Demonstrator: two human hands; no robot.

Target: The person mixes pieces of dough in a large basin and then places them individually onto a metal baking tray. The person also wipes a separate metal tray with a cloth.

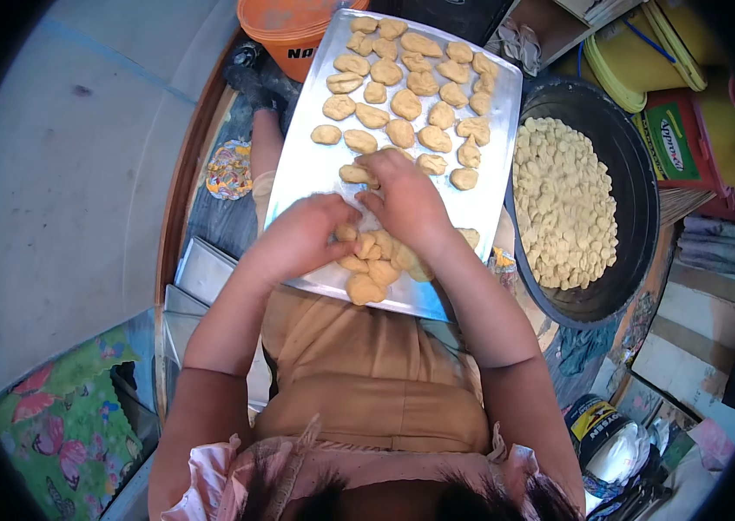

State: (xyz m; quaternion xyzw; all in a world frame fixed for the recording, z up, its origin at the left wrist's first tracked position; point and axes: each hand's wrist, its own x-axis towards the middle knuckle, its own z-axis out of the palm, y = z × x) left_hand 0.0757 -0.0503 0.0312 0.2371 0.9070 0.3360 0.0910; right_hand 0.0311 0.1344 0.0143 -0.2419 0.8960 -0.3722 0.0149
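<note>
Both hands in a heap of dough pieces at the near edge of a metal tray.

Far left: stacked spare trays (202, 273) on the floor beside the person's knee. Left hand (302, 234) lies curled over the heap of dough pieces (376, 265) at the tray's near edge, fingers bent down into it; whether they pinch a piece, cannot tell. Right hand (404, 198) just beside it, touching, fingertips pressed together on one dough piece (356, 174) set on the metal tray (298, 187). Toward the tray's far edge, shaped pieces (411, 87) lie in loose rows, apart from one another. Orange bucket (291, 30) past the far left corner. Right of the tray: black basin (636, 165) filled with small pale dough bits (565, 204).
</note>
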